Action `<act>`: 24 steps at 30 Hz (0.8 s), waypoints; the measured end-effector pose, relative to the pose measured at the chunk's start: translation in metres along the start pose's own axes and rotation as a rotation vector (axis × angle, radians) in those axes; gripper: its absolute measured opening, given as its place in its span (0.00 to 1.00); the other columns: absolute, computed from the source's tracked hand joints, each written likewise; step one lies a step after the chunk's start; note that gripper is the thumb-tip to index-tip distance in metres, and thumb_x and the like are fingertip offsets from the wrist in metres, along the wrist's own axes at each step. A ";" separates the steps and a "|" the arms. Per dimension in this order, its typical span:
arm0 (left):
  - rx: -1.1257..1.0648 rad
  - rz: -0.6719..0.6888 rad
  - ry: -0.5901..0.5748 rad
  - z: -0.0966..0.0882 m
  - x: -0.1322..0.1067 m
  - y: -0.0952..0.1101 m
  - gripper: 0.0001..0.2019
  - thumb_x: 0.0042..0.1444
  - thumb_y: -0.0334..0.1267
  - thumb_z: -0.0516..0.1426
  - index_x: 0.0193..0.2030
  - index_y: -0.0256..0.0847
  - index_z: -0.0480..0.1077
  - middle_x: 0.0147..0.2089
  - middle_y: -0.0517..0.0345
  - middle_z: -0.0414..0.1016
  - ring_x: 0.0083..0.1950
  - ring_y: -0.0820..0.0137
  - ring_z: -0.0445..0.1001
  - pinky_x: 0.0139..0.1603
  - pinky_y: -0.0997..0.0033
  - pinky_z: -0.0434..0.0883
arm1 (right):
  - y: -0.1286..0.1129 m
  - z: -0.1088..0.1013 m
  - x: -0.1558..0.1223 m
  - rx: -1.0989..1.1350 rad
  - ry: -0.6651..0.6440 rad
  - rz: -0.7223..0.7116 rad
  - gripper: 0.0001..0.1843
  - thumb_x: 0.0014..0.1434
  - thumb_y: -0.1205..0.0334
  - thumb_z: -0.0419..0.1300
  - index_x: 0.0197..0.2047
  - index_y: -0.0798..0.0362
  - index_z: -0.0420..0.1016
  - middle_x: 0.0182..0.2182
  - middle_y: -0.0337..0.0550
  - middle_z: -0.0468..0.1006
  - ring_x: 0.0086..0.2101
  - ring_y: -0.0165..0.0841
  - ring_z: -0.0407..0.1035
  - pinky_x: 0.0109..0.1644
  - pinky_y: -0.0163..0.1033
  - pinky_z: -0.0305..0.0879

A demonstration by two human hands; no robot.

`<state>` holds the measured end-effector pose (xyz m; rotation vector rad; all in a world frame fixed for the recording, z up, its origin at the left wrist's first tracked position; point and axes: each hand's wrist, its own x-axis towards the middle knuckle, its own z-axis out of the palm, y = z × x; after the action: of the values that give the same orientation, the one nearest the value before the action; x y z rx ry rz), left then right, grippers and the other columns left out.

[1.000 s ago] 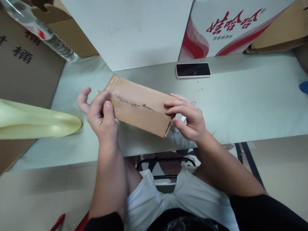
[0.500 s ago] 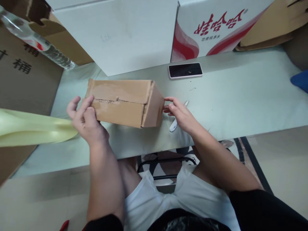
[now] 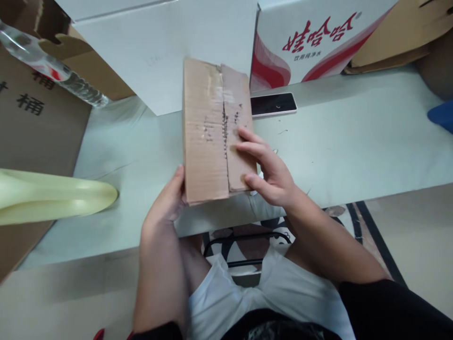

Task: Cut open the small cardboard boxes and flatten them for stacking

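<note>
Cardboard box (image 3: 205, 141): right between both hands, tilted up, its long seam (image 3: 225, 141) running roughly 12 to 6 o'clock; can't tell if the bottom touches the desk (image 3: 354, 137)
Left hand (image 3: 168, 196): at the box's 8 o'clock, got hold of the side near the lower corner, thumb along the edge, other fingers mostly tucked out of sight
Right hand (image 3: 274, 172): over at 4 o'clock, thumb and two fingers spread fairly wide, tips resting on the box just right of the seam; no clue whether the rest are gripping
Phone (image 3: 278, 104): lying flat at 2 o'clock, partly hidden by the box
White box (image 3: 155, 56): behind, around 11 o'clock
Water bottle (image 3: 83, 87): well apart, 10 o'clock
</note>
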<state>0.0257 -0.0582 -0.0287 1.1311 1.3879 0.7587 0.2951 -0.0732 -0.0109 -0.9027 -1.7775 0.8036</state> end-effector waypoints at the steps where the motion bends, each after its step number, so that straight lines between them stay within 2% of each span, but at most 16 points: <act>1: 0.032 -0.084 -0.054 0.000 -0.001 0.000 0.30 0.62 0.67 0.55 0.48 0.41 0.80 0.31 0.48 0.82 0.28 0.61 0.79 0.19 0.70 0.65 | 0.000 0.000 0.000 -0.004 0.026 -0.006 0.28 0.71 0.40 0.54 0.66 0.45 0.71 0.75 0.49 0.64 0.76 0.45 0.54 0.80 0.59 0.53; 3: 0.095 -0.246 -0.202 -0.001 -0.004 0.002 0.26 0.59 0.63 0.59 0.44 0.41 0.81 0.29 0.49 0.80 0.27 0.60 0.79 0.17 0.71 0.62 | 0.002 0.000 -0.001 -0.014 0.057 0.003 0.23 0.72 0.43 0.54 0.62 0.45 0.76 0.72 0.50 0.69 0.74 0.46 0.60 0.79 0.61 0.55; 5: 0.196 -0.232 -0.263 -0.002 -0.005 0.005 0.22 0.55 0.60 0.64 0.40 0.41 0.81 0.30 0.49 0.81 0.31 0.57 0.81 0.21 0.68 0.70 | 0.003 0.000 -0.001 -0.028 0.044 0.026 0.21 0.72 0.45 0.55 0.59 0.46 0.78 0.71 0.51 0.71 0.71 0.46 0.64 0.76 0.61 0.59; 6: 0.234 -0.172 -0.221 -0.003 -0.005 0.007 0.22 0.53 0.59 0.66 0.40 0.41 0.81 0.32 0.48 0.82 0.35 0.56 0.82 0.26 0.65 0.75 | 0.003 0.001 -0.001 -0.034 0.024 0.031 0.20 0.71 0.46 0.56 0.58 0.47 0.79 0.70 0.51 0.72 0.70 0.46 0.66 0.75 0.60 0.61; 8: 0.245 0.024 0.036 -0.005 -0.001 0.007 0.26 0.51 0.60 0.67 0.47 0.41 0.80 0.43 0.45 0.84 0.43 0.54 0.83 0.37 0.58 0.81 | 0.003 0.003 -0.001 -0.040 -0.011 0.026 0.19 0.71 0.49 0.58 0.58 0.47 0.80 0.69 0.52 0.73 0.69 0.46 0.67 0.75 0.60 0.63; 10: 0.175 0.305 0.330 -0.006 0.005 0.004 0.33 0.51 0.64 0.65 0.58 0.45 0.75 0.59 0.43 0.80 0.55 0.52 0.82 0.49 0.54 0.82 | 0.002 0.006 -0.001 -0.035 -0.025 0.004 0.19 0.71 0.50 0.58 0.59 0.47 0.80 0.69 0.53 0.73 0.69 0.45 0.67 0.74 0.59 0.63; 11: 0.139 0.454 0.411 -0.007 0.008 0.003 0.36 0.52 0.65 0.64 0.63 0.48 0.72 0.66 0.44 0.75 0.62 0.51 0.78 0.54 0.53 0.81 | 0.002 0.007 -0.001 -0.028 -0.031 -0.016 0.19 0.70 0.50 0.59 0.59 0.47 0.79 0.69 0.53 0.73 0.69 0.45 0.68 0.74 0.58 0.64; 12: 0.122 0.588 0.441 -0.007 0.011 0.002 0.36 0.54 0.66 0.63 0.65 0.51 0.69 0.71 0.46 0.70 0.69 0.51 0.74 0.59 0.52 0.79 | 0.002 0.008 -0.001 -0.016 -0.043 -0.040 0.19 0.70 0.50 0.60 0.59 0.48 0.79 0.69 0.54 0.73 0.68 0.44 0.68 0.74 0.57 0.64; 14: 0.183 0.769 0.402 -0.007 0.017 0.002 0.34 0.57 0.66 0.61 0.64 0.52 0.69 0.75 0.50 0.65 0.77 0.51 0.65 0.68 0.49 0.74 | 0.002 0.010 -0.002 0.012 -0.086 -0.084 0.19 0.69 0.50 0.61 0.58 0.48 0.79 0.67 0.54 0.74 0.68 0.43 0.69 0.73 0.56 0.66; 16: 0.297 0.847 0.376 -0.005 0.022 0.003 0.31 0.60 0.68 0.57 0.60 0.50 0.73 0.74 0.51 0.66 0.78 0.50 0.62 0.74 0.43 0.67 | 0.003 0.011 -0.003 0.026 -0.129 -0.096 0.19 0.69 0.48 0.61 0.57 0.48 0.80 0.66 0.53 0.75 0.68 0.43 0.69 0.72 0.55 0.67; 18: 0.371 0.863 0.377 -0.002 0.025 0.005 0.32 0.61 0.70 0.52 0.57 0.48 0.75 0.71 0.49 0.69 0.77 0.48 0.63 0.78 0.40 0.62 | 0.003 0.011 -0.003 0.020 -0.145 -0.075 0.19 0.69 0.47 0.60 0.57 0.46 0.80 0.66 0.51 0.75 0.67 0.43 0.69 0.72 0.55 0.67; 21: 0.396 0.867 0.381 0.000 0.028 0.006 0.32 0.62 0.70 0.51 0.56 0.48 0.76 0.68 0.47 0.70 0.75 0.48 0.65 0.79 0.40 0.61 | 0.004 0.011 -0.002 0.036 -0.111 -0.048 0.18 0.68 0.46 0.60 0.52 0.46 0.82 0.64 0.50 0.77 0.64 0.43 0.72 0.70 0.54 0.69; 23: 0.385 0.884 0.378 -0.001 0.028 0.005 0.30 0.63 0.68 0.52 0.56 0.47 0.76 0.67 0.47 0.70 0.74 0.48 0.66 0.79 0.41 0.60 | 0.005 0.009 0.001 0.050 -0.044 -0.006 0.17 0.68 0.47 0.59 0.48 0.48 0.83 0.61 0.50 0.79 0.60 0.43 0.75 0.64 0.52 0.74; 24: 0.379 0.890 0.377 -0.001 0.028 0.005 0.30 0.63 0.67 0.52 0.56 0.47 0.76 0.66 0.47 0.70 0.74 0.48 0.66 0.79 0.41 0.60 | 0.005 0.007 0.003 0.020 0.004 0.059 0.17 0.67 0.48 0.58 0.45 0.49 0.83 0.57 0.51 0.82 0.55 0.42 0.78 0.58 0.51 0.76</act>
<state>0.0283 -0.0303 -0.0343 2.0356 1.3372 1.4272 0.2884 -0.0690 -0.0163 -0.9465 -1.7435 0.8550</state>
